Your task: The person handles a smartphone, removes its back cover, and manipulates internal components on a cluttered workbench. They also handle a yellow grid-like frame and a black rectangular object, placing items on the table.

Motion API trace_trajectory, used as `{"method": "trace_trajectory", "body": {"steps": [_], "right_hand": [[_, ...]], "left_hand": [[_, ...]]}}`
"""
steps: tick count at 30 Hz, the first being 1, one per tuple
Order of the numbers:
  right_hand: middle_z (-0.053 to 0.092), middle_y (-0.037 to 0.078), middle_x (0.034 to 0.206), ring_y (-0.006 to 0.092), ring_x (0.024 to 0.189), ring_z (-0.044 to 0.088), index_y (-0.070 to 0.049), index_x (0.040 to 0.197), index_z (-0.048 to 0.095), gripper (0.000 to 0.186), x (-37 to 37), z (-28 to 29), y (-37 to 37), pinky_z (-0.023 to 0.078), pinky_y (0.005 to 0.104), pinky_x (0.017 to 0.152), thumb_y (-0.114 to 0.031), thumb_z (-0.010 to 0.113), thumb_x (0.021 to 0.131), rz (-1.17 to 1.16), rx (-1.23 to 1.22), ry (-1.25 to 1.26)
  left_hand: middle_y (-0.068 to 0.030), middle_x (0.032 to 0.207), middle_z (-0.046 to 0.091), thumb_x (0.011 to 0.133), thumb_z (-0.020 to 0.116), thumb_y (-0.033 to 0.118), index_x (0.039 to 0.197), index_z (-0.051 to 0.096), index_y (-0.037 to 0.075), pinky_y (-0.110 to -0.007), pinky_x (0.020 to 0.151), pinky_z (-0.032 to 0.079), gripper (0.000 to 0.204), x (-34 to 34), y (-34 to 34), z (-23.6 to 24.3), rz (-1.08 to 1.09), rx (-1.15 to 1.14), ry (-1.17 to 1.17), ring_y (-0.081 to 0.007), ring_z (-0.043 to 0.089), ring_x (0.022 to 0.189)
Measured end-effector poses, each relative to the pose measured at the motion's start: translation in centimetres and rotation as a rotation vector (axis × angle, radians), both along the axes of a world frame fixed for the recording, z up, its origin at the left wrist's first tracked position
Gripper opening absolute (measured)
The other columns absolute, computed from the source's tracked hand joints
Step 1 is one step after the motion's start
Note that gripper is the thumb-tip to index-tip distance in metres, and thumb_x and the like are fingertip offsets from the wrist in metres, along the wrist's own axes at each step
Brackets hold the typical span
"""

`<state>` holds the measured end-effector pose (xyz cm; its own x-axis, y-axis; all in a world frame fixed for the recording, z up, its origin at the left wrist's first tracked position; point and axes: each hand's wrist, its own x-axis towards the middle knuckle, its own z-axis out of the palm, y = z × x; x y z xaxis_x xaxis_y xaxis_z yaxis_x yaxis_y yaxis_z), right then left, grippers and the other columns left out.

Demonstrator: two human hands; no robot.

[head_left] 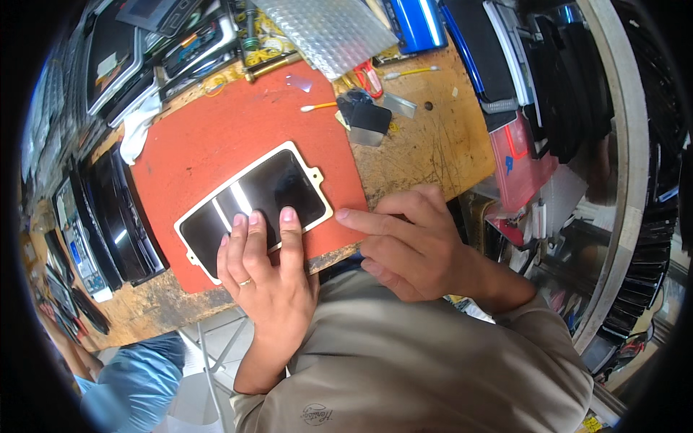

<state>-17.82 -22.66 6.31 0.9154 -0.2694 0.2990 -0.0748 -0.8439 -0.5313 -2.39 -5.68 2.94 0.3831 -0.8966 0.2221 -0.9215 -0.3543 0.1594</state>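
Observation:
A dark glossy phone screen (267, 186) lies in a cream-coloured frame (209, 193) with small tabs at its ends, tilted on a red-orange work mat (188, 151). My left hand (263, 278) rests flat on the screen's near side, fingers stretched and a ring on one of them. Just right of the frame's near right corner is my right hand (415, 245). Its index finger points toward that corner and its other fingers are loosely bent. I see nothing held in it. Whether the index fingertip touches the mat is hard to tell.
Cotton swabs (317, 107), a small dark block (369, 119) and bubble wrap (325, 36) lie beyond the mat. Stacked phone parts (119, 216) stand at left, dark device panels (556, 79) at right. A person in blue (141, 382) sits at lower left.

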Motion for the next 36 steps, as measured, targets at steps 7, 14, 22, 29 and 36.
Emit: {"method": "trace_trajectory", "body": {"steps": [7,14,22,29,36], "right_hand": [[0.072,0.011,0.133,0.0236,0.092,0.063,-0.008,0.087,0.066,0.013,0.3,-1.4,-0.3,0.041,0.0407,0.081,-0.019,0.072,0.084,-0.03,0.066,-0.081],[0.073,0.01,0.133,0.0197,0.092,0.063,-0.014,0.079,0.058,0.018,1.2,-1.9,0.2,0.041,0.038,0.081,-0.02,0.074,0.083,0.035,-0.096,-0.07],[0.073,0.011,0.128,0.0197,0.092,0.063,-0.013,0.073,0.059,0.021,1.6,-1.3,0.1,0.041,0.0367,0.08,-0.021,0.076,0.08,0.035,-0.019,-0.054],[0.071,0.012,0.131,0.0213,0.094,0.064,-0.011,0.078,0.06,0.019,1.7,-0.8,-0.9,0.042,0.0384,0.08,-0.02,0.077,0.08,0.056,0.025,-0.04],[0.071,0.012,0.132,0.0203,0.098,0.065,-0.011,0.08,0.059,0.017,2.6,-1.1,-1.8,0.041,0.0375,0.082,-0.019,0.074,0.083,0.069,-0.001,-0.032]], "left_hand": [[-0.0284,0.159,0.046,0.086,0.066,0.002,0.145,0.053,0.002,-0.062,0.118,0.034,0.061,0.4,-1.1,1.3,-0.071,0.054,-0.019,-0.0526,0.043,0.147],[-0.0304,0.155,0.049,0.092,0.066,0.011,0.144,0.048,0.001,-0.063,0.117,0.038,0.056,1.6,-0.8,0.8,-0.153,0.074,0.029,-0.0524,0.048,0.144],[-0.0305,0.157,0.045,0.089,0.076,0.027,0.15,0.044,0.003,-0.064,0.117,0.038,0.073,1.9,-0.8,0.7,-0.175,0.068,0.016,-0.0529,0.045,0.145],[-0.0272,0.15,0.051,0.092,0.057,0.009,0.146,0.063,0.012,-0.06,0.112,0.042,0.055,1.3,-1.3,1.3,-0.119,0.15,-0.079,-0.0497,0.052,0.14],[-0.0267,0.148,0.053,0.093,0.057,0.01,0.144,0.065,0.012,-0.059,0.112,0.042,0.052,1.3,-1.3,1.0,-0.12,0.111,-0.085,-0.0492,0.055,0.136]]}}
